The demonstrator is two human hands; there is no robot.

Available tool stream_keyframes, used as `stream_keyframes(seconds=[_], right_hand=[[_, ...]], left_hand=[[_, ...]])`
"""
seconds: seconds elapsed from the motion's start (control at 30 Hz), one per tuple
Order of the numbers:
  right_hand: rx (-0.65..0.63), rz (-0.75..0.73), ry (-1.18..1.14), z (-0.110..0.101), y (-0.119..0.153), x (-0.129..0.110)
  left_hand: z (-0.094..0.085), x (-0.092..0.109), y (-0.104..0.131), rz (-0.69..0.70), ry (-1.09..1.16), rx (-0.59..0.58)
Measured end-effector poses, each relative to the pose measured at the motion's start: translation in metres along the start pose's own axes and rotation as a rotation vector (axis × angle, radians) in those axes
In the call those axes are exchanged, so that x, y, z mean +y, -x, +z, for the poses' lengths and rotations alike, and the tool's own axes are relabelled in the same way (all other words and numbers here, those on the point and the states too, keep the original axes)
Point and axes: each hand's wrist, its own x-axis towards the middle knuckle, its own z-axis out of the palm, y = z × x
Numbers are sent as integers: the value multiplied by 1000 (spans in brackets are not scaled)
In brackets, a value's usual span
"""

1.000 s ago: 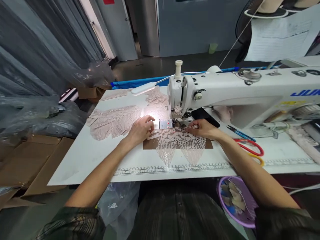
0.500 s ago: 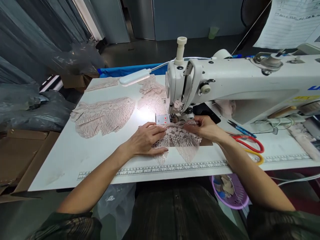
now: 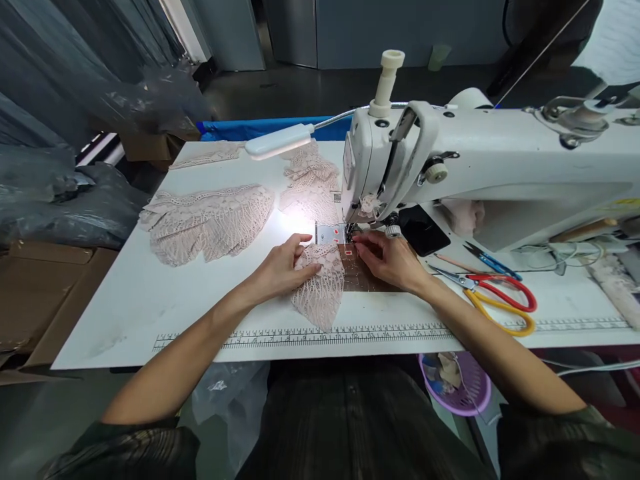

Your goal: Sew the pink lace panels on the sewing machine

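Under the sewing machine (image 3: 385, 153), a pale pink lace piece (image 3: 320, 290) lies with its top edge at the metal needle plate (image 3: 327, 233) and its pointed end toward me. My left hand (image 3: 283, 267) rests at its left side, thumb on the lace and forefinger stretched out by the plate, the two apart. Close to the presser foot (image 3: 351, 233), my right hand (image 3: 390, 259) has its fingertips pinched together. What they hold, if anything, is too small to make out. A brown plate (image 3: 367, 277) shows between the lace and my right wrist.
More lace pieces (image 3: 210, 220) lie left, with another lace heap (image 3: 310, 173) behind the lamp (image 3: 280, 140). Right of my right hand are a black phone (image 3: 424, 230), red- and yellow-handled scissors (image 3: 480, 300) and blue snips (image 3: 493, 260). A purple basket (image 3: 463, 400) stands below the table edge.
The lace has shifted left and covers less width, baring the brown plate. My right hand has moved left to the presser foot; my left hand has drawn slightly left. The view has shifted.
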Motion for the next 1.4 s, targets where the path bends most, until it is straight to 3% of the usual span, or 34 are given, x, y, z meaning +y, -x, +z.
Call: stream_keyframes(seconds=[0.13, 0.23, 0.37, 0.5, 0.63, 1.0, 1.4], right_hand=[[-79, -402, 264, 1, 9, 13], [-78, -518, 382, 11, 12, 19], [-64, -509, 444, 15, 8, 25], [-126, -473, 389, 6, 0, 23], [-147, -473, 336, 2, -2, 21], [-36, -536, 461, 18, 7, 25], [-166, -341, 576, 17, -5, 12]], left_hand=[[-6, -1, -1, 7, -10, -9], [-6, -2, -3, 20, -20, -34], [-2, -2, -5, 17, -45, 18], [1, -2, -6, 4, -63, 102], [-2, -1, -6, -13, -42, 43], [-5, 1, -6, -34, -15, 9], [-11, -4, -8, -49, 42, -28]])
